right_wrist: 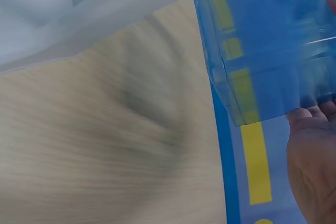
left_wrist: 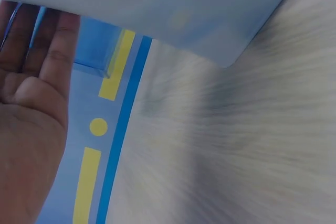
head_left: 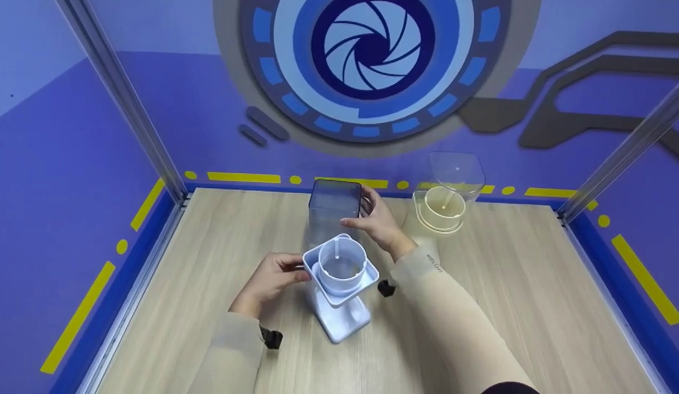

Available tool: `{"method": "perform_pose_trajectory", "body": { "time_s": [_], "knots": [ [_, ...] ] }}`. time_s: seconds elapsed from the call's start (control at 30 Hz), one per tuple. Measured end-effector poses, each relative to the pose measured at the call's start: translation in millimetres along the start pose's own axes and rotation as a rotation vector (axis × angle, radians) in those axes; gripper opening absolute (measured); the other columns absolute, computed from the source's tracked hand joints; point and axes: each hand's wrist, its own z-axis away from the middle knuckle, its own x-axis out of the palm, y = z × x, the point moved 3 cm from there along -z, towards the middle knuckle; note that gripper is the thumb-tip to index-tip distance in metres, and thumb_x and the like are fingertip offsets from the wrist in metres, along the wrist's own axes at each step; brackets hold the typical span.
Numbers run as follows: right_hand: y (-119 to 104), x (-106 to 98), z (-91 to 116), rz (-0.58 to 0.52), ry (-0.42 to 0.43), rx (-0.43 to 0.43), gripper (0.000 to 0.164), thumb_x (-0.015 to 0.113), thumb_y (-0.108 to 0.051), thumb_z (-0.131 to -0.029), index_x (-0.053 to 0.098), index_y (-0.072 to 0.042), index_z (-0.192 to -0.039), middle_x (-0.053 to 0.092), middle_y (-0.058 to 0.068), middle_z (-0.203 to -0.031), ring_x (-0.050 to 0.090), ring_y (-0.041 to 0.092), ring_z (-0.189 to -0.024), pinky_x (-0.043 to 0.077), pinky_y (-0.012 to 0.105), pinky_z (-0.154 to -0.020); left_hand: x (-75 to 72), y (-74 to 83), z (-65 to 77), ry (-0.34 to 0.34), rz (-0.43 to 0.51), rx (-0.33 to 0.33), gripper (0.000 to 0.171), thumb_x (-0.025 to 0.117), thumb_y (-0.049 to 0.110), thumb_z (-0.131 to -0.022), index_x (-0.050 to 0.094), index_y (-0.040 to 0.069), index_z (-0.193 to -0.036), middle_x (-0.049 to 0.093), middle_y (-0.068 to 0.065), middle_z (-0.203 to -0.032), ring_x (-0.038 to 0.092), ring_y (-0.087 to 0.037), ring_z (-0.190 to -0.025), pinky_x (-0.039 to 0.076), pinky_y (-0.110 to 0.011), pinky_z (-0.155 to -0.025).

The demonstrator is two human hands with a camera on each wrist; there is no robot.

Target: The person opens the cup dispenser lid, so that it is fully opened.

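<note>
Smoky see-through plastic formed the box that the right hand held at the far side of a pale blue stand. That hand's grip was closed on the box's right side, thumb on the near face. The left hand had its grip on the left corner of the stand's square tray, pinching it between thumb and fingers. A round cup sat in the tray, and a broad foot showed below, nearer the person. At the far right of the tabletop, a cream stand stood near the wall, with a clear box above it.

The smoky box seemed apt to slip or swing, its smooth wall being held at one side only. The stand, pinched by a corner, could have twisted or tipped under any push on the tray; a crooked box might have knocked the cup's rim.

The box's lower end was lost behind the tray, so contact between them could not be told, nor whether the foot touched the tabletop. The right sleeve covered part of the cream stand. Pale plastic hid the left fingertips in the left wrist view, and the right wrist view cut off part of the right hand.
</note>
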Motion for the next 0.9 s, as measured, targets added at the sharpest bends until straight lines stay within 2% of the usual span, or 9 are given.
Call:
{"method": "perform_pose_trajectory", "body": {
  "time_s": [0.07, 0.17, 0.27, 0.33, 0.43, 0.53, 0.7, 0.77, 0.9],
  "knots": [
    [2, -2, 0, 0.014, 0.005, 0.002, 0.116, 0.09, 0.01, -0.082, 0.022, 0.005, -0.176, 0.032, 0.023, -0.185, 0.026, 0.038, -0.176, 0.022, 0.045, -0.145, 2.8, 2.6, 2.0, -0.018, 0.034, 0.02, 0.067, 0.092, 0.016, -0.095, 0.064, -0.021, -0.143, 0.081, 0.016, -0.127, 0.074, -0.001, -0.121, 0.061, -0.021, -0.11],
    [3, -5, 0, 0.026, 0.017, -0.003, 0.115, 0.09, 0.01, -0.082, 0.024, 0.004, -0.176, 0.032, 0.022, -0.185, 0.027, 0.038, -0.176, 0.023, 0.045, -0.145, 10.2, 8.8, 5.1, -0.015, 0.062, 0.054, 0.093, 0.098, 0.035, -0.09, 0.054, -0.014, -0.156, 0.07, -0.003, -0.151, 0.064, -0.009, -0.141, 0.051, -0.024, -0.124],
    [7, -6, -1, 0.023, 0.023, -0.013, 0.114, 0.09, 0.011, -0.082, 0.025, 0.004, -0.175, 0.034, 0.023, -0.184, 0.029, 0.039, -0.175, 0.023, 0.045, -0.145, 22.9, 17.0, 10.2, 0.04, -0.014, 0.093, 0.125, 0.102, 0.064, -0.074, 0.046, -0.001, -0.166, 0.054, -0.018, -0.165, 0.054, -0.021, -0.151, 0.044, -0.024, -0.13],
    [10, -5, -1, 0.031, 0.025, -0.012, 0.114, 0.091, 0.011, -0.081, 0.026, 0.004, -0.175, 0.036, 0.023, -0.183, 0.031, 0.039, -0.174, 0.023, 0.045, -0.145, 33.5, 22.6, 15.9, 0.091, -0.085, 0.119, 0.141, 0.099, 0.077, -0.064, 0.04, 0.003, -0.168, 0.048, -0.021, -0.167, 0.05, -0.027, -0.152, 0.041, -0.026, -0.131],
    [13, -4, 0, 0.047, 0.023, -0.006, 0.114, 0.091, 0.01, -0.081, 0.027, 0.004, -0.175, 0.039, 0.024, -0.181, 0.034, 0.039, -0.173, 0.024, 0.043, -0.145, 49.1, 27.4, 23.9, 0.17, -0.193, 0.132, 0.154, 0.093, 0.088, -0.052, 0.032, 0.005, -0.167, 0.043, -0.019, -0.164, 0.048, -0.032, -0.147, 0.041, -0.039, -0.129],
    [13, -6, 0, 0.061, 0.04, -0.005, 0.112, 0.092, 0.009, -0.08, 0.03, 0.003, -0.173, 0.041, 0.024, -0.179, 0.036, 0.039, -0.172, 0.025, 0.043, -0.145, 61.9, 27.8, 28.2, 0.247, -0.248, 0.094, 0.155, 0.102, 0.081, -0.048, 0.027, 0.008, -0.162, 0.037, -0.015, -0.161, 0.043, -0.031, -0.141, 0.04, -0.052, -0.126],
    [15, -9, -1, 0.057, 0.064, -0.005, 0.11, 0.092, 0.01, -0.08, 0.033, 0.003, -0.172, 0.043, 0.024, -0.178, 0.036, 0.04, -0.172, 0.025, 0.043, -0.145, 74.1, 23.3, 30.3, 0.37, -0.248, 0.026, 0.143, 0.118, 0.036, -0.051, 0.026, 0.008, -0.157, 0.038, -0.011, -0.154, 0.04, -0.025, -0.138, 0.039, -0.053, -0.125],
    [17, -9, -1, 0.064, 0.059, 0.001, 0.11, 0.093, 0.01, -0.08, 0.033, 0.003, -0.172, 0.044, 0.024, -0.178, 0.036, 0.039, -0.172, 0.025, 0.043, -0.145, 75.7, 21.5, 31.3, 0.404, -0.243, 0.034, 0.139, 0.117, 0.024, -0.052, 0.027, 0.007, -0.156, 0.043, -0.011, -0.151, 0.042, -0.024, -0.137, 0.04, -0.052, -0.124],
    [24, -10, 0, 0.09, 0.059, 0.008, 0.11, 0.094, 0.007, -0.08, 0.034, 0.004, -0.172, 0.045, 0.025, -0.177, 0.039, 0.04, -0.17, 0.026, 0.043, -0.144, 76.3, 19.2, 33.0, 0.418, -0.265, 0.092, 0.13, 0.112, 0.025, -0.056, 0.031, 0.006, -0.155, 0.044, -0.011, -0.153, 0.045, -0.023, -0.136, 0.042, -0.055, -0.123]
  ]
}}
